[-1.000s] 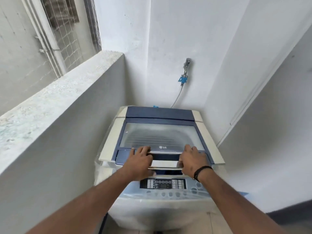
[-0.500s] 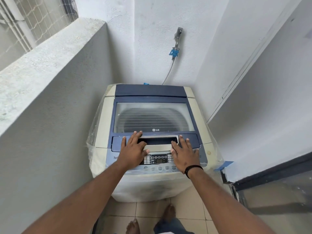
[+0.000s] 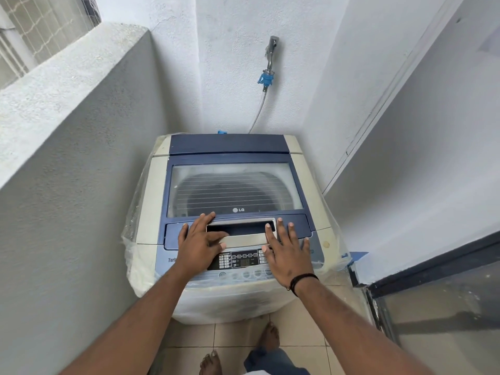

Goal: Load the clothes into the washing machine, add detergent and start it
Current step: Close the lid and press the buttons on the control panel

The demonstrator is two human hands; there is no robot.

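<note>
Home laundry balcony, top-loading washing machine (image 3: 232, 201) in a narrow nook, wall tap (image 3: 271, 51) at 12 o'clock, rough parapet wall (image 3: 67, 85) at 10 o'clock, tiled floor (image 3: 235, 336) at 6 o'clock

We see the washing machine (image 3: 230, 212) boxed into a narrow alcove. A low wall (image 3: 81, 131) stands tight against its left side, and a white wall (image 3: 378, 117) closes in on its right. Behind it, the tap (image 3: 271, 50) and hose (image 3: 258, 109) hang over the rear edge. Above the shut lid (image 3: 232, 185) the air is free. Both hands lie across the lid's front, the left hand (image 3: 198, 243) and right hand (image 3: 286, 253) covering the handle's ends.
</note>
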